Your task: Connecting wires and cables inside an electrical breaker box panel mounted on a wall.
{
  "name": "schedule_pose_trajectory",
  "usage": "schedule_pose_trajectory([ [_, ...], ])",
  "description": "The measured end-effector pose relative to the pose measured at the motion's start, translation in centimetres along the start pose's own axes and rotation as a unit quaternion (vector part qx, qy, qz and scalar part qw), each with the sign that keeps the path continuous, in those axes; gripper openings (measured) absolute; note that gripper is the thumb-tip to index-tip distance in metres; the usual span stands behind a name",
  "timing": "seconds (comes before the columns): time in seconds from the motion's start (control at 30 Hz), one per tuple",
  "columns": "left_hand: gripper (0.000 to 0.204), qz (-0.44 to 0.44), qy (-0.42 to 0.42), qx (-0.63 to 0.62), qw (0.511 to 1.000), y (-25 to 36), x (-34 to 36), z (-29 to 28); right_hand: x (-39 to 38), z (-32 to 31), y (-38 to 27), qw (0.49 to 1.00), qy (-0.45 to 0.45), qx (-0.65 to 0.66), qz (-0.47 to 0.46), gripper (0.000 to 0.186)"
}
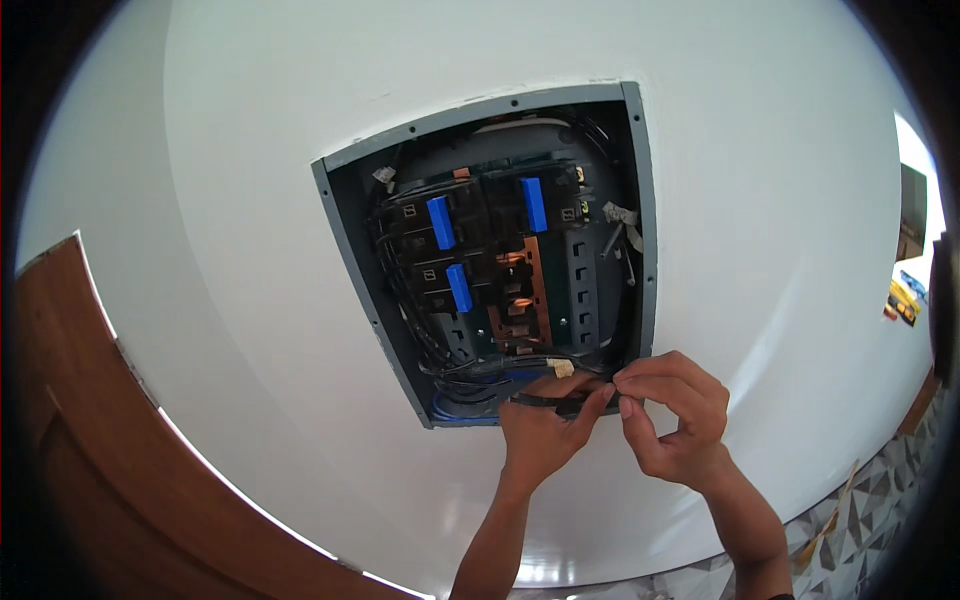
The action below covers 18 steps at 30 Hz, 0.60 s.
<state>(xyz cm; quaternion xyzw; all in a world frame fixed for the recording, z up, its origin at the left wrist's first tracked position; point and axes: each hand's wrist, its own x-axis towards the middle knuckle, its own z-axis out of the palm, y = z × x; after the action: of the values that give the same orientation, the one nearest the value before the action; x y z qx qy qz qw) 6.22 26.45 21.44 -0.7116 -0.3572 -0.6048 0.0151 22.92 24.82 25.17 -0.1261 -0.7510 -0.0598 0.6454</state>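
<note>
A grey electrical panel box (328, 200) is set in a white wall, with black breakers that have blue switch covers (440, 222), copper bus bars (536, 295) and bundled black wires (440, 360). Both hands are at its lower right. My left hand (548, 430) is closed on a black wire (532, 400), its thumb angled up. My right hand (672, 410) pinches at the wire's end near the box edge, close to my left thumb; the pinched tip is too small to make out clearly. A tan tag (560, 367) sits on the wires just above my hands.
A wooden door (120, 440) stands at the left. White wall (750, 200) surrounds the box. At the far right is an opening with yellow items (903, 300). Grey patterned floor tiles (860, 510) show at the lower right, with a thin wooden strip (830, 520).
</note>
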Motion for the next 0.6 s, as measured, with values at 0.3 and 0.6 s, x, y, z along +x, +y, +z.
schedule_pose_trajectory([
  [0.3, 0.019, 0.023, 0.028, 0.013, 0.999, -0.9, -0.4, 0.3, 0.3, 0.3, 0.5, 0.999, -0.015, -0.047, -0.020, 0.018],
  [0.6, 0.022, 0.026, 0.028, 0.017, 0.999, -1.4, -0.5, 0.4, 0.3, 0.0, 1.3, 0.995, -0.038, -0.083, -0.037, 0.020],
])
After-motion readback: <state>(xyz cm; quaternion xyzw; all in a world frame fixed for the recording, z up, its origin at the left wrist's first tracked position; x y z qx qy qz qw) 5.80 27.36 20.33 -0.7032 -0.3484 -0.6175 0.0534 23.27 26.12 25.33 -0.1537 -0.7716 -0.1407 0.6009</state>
